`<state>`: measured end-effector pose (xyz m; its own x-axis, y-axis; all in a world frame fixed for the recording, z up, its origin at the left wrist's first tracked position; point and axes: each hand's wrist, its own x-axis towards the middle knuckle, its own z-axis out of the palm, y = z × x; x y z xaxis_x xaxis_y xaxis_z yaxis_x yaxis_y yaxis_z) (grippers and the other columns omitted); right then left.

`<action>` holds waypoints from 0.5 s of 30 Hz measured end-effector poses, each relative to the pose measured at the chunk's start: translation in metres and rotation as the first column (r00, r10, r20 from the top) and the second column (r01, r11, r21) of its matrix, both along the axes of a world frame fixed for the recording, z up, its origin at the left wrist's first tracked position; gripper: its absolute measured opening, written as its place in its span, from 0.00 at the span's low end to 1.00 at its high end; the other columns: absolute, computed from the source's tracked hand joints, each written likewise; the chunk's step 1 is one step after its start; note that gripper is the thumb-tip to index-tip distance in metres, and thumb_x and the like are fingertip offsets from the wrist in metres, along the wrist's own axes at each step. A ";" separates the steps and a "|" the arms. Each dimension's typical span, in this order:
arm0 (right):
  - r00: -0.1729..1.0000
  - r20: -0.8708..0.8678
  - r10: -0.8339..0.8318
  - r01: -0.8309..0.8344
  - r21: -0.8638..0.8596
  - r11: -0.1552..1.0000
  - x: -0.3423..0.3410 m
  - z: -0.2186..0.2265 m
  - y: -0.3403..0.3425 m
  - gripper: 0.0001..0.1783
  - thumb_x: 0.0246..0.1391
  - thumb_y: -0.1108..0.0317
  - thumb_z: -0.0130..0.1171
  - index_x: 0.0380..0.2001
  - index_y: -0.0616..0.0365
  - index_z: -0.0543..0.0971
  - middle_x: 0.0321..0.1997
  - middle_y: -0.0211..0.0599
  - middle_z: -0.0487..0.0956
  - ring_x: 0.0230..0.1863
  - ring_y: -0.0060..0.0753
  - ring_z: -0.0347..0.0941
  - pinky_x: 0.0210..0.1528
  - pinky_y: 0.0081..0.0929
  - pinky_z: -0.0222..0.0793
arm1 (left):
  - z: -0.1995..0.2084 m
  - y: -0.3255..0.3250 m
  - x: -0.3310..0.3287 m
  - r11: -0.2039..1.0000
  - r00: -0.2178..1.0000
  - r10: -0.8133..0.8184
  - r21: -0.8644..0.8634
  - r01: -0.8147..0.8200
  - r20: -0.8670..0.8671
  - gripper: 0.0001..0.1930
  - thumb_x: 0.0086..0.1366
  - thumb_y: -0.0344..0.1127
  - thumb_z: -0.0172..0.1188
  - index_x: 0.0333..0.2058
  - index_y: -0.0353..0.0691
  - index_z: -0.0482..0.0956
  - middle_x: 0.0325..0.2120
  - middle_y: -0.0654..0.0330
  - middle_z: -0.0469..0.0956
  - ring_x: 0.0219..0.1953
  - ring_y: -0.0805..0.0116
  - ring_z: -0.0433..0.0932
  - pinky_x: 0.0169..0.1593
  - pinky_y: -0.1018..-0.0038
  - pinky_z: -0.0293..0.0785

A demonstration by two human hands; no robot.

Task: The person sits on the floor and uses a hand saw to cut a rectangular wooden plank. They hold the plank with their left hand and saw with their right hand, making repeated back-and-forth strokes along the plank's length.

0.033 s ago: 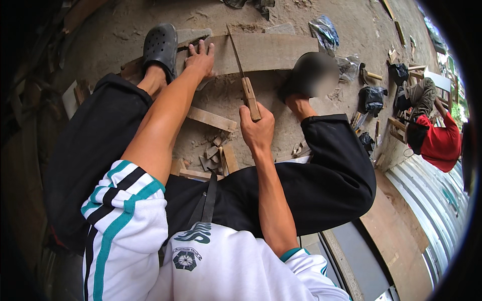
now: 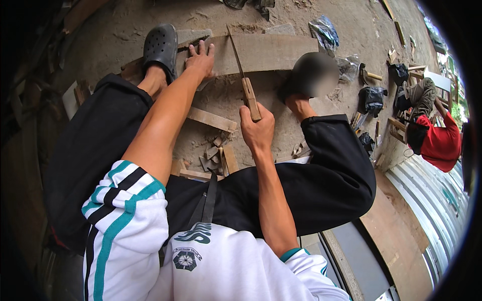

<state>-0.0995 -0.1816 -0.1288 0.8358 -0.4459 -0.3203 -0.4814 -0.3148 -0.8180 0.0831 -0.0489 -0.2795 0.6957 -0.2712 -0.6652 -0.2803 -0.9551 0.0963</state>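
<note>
A long wooden board [image 2: 273,52] lies crosswise in front of me, its ends near my two feet. My left hand [image 2: 200,62] rests on it with the fingers spread, left of the saw. In my right hand [image 2: 257,128] is the wooden handle of a handsaw [image 2: 249,94], the fingers wrapped round it. The thin blade runs away from me across the board, tip past the far edge. How deep the blade sits in the wood, I cannot tell.
My left foot wears a dark clog [image 2: 160,49]. Between my legs lie a short plank [image 2: 213,120] and wood offcuts [image 2: 213,153]. Toward the right are plastic bags [image 2: 324,32], a hammer [image 2: 370,75] and a black bag [image 2: 372,99]. A person in red [image 2: 441,142] is at far right.
</note>
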 end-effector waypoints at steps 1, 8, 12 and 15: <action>1.000 -0.005 0.007 -0.007 0.001 1.000 0.000 0.001 0.000 0.16 0.52 0.64 0.58 0.18 0.64 0.70 0.13 0.45 0.66 0.15 0.33 0.63 0.23 0.34 0.62 | 0.000 0.000 0.000 1.000 1.000 0.001 -0.002 -0.001 0.002 0.58 0.52 0.53 0.71 0.71 0.48 0.38 0.71 0.44 0.33 0.69 0.27 0.39 0.63 0.44 0.62; 1.000 0.000 0.028 -0.028 -0.009 1.000 -0.003 0.005 0.003 0.15 0.51 0.64 0.57 0.19 0.64 0.70 0.14 0.47 0.67 0.15 0.37 0.63 0.23 0.35 0.63 | 0.005 0.000 0.000 1.000 1.000 0.003 -0.001 -0.003 -0.005 0.58 0.52 0.53 0.71 0.71 0.48 0.38 0.71 0.44 0.33 0.69 0.28 0.40 0.63 0.44 0.62; 0.999 0.014 0.028 -0.028 -0.013 1.000 -0.003 0.006 0.004 0.15 0.51 0.64 0.57 0.19 0.64 0.71 0.14 0.48 0.68 0.15 0.37 0.64 0.24 0.35 0.64 | 0.007 -0.001 0.000 1.000 1.000 0.005 0.003 -0.005 -0.014 0.58 0.52 0.53 0.71 0.71 0.48 0.37 0.71 0.43 0.32 0.69 0.28 0.39 0.63 0.44 0.62; 1.000 0.002 0.025 -0.025 -0.011 1.000 -0.003 0.005 0.002 0.15 0.51 0.64 0.58 0.19 0.65 0.71 0.14 0.48 0.68 0.15 0.38 0.65 0.24 0.35 0.64 | 0.009 -0.003 0.001 1.000 1.000 0.010 0.002 -0.010 -0.025 0.58 0.52 0.53 0.71 0.71 0.48 0.37 0.71 0.44 0.32 0.70 0.29 0.38 0.64 0.44 0.62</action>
<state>-0.1028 -0.1798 -0.1235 0.8471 -0.4285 -0.3143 -0.4721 -0.3351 -0.8154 0.0843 -0.0515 -0.2708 0.6814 -0.2632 -0.6829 -0.2683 -0.9580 0.1015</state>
